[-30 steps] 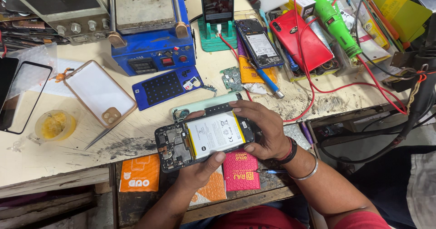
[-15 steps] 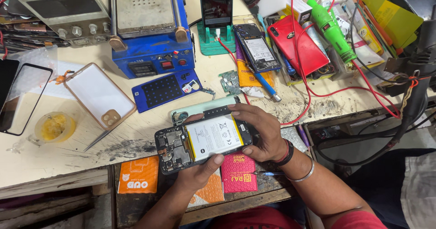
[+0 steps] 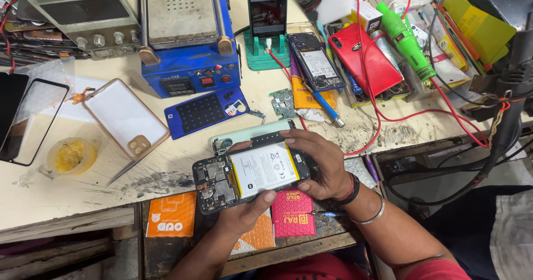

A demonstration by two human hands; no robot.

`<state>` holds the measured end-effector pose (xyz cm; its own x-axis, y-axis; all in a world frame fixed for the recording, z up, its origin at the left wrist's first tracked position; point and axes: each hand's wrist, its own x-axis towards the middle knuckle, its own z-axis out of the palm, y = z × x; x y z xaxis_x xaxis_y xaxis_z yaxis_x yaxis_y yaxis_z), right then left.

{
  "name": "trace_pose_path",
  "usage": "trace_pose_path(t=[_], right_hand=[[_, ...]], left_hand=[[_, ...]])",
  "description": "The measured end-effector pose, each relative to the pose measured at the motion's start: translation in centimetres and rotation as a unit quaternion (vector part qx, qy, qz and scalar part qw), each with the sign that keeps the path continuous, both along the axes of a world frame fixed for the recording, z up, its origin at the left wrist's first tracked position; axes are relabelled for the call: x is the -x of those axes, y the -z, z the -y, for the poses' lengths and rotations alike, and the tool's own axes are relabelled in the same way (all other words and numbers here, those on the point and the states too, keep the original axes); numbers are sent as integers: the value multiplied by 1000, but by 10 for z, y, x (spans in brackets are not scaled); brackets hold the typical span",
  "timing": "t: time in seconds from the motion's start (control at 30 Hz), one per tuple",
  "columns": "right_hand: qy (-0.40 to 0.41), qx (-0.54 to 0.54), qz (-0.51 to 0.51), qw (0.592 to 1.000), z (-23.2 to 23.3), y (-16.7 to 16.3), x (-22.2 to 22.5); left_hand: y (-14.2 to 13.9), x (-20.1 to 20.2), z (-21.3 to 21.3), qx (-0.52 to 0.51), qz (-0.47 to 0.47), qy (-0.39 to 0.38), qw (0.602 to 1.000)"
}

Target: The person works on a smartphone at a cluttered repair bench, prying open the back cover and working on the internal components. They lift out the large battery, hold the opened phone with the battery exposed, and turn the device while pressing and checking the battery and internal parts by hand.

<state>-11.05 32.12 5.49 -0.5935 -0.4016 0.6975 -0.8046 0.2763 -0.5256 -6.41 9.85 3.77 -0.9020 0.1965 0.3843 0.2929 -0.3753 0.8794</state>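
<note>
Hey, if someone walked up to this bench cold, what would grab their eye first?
Probably the opened phone with its white battery showing, held in both hands at the bench's front edge: left hand beneath, right hand over its right end. Next, the blue heating machine at the back and the red phone under looping red wires to the right.

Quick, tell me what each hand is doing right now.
Left hand: closed on the opened phone, gripping its lower edge from below.
Right hand: closed around the same phone's right end.
</note>
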Motion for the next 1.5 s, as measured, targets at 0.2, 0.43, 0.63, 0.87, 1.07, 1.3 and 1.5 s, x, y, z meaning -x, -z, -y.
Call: trace_pose_path(t=[0.2, 0.43, 0.63, 0.87, 1.07, 1.3, 1.5], right_hand=[[8, -5, -5, 1000, 0, 2, 0], [10, -7, 1, 1000, 1, -2, 1], [13, -9, 1, 1000, 1, -3, -1], [12, -4, -4, 1000, 3, -8, -1], [14, -5, 1, 1000, 2, -7, -2], [15, -7, 2, 1000, 3, -6, -2], [17, -2, 0, 1000, 4, -4, -2]], left_hand=[[1, 2, 2, 4, 0, 3, 1000], [-2, 2, 0, -3, 14, 3, 1000], [1, 1, 0, -4, 8, -4, 1000], [0, 2, 0, -7, 8, 2, 1000], [1, 1, 0, -6, 11, 2, 1000], [0, 1, -2, -5, 13, -3, 1000], [0, 1, -2, 9, -3, -14, 1000]])
